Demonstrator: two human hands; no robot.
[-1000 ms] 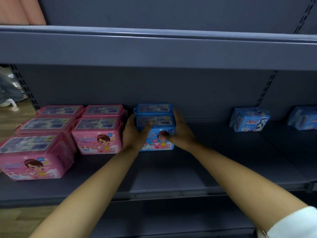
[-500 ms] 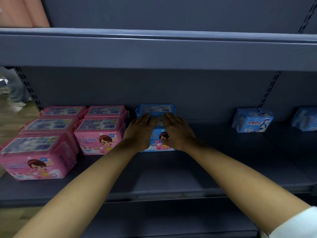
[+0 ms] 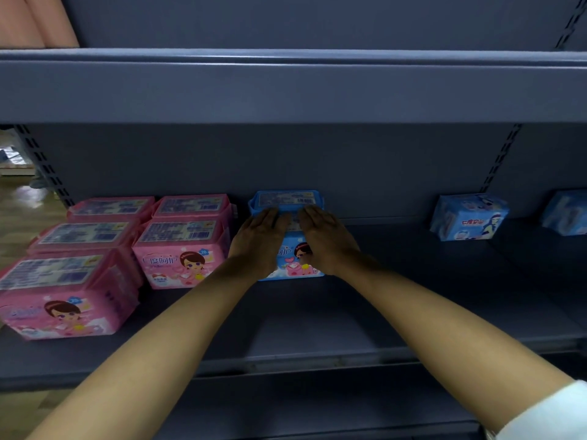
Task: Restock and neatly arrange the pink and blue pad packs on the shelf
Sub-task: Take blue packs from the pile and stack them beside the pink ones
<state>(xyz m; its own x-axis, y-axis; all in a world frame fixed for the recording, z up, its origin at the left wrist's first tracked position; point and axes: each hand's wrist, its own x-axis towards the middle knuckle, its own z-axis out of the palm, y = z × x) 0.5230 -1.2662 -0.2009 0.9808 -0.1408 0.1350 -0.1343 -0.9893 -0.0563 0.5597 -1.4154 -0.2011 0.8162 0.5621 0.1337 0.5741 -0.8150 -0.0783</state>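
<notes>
Both hands lie flat with fingers straight on top of the front blue pack. We see the left hand on its left half and the right hand on its right half, neither curled round it. That pack stands on the shelf just beside the pink packs, which sit in two rows to its left. A second blue pack stands directly behind it, near the back panel. We cannot tell whether the two touch, since the hands cover the seam. Lighter blue packs stand well apart to the right. A white sleeve shows on the right arm.
</notes>
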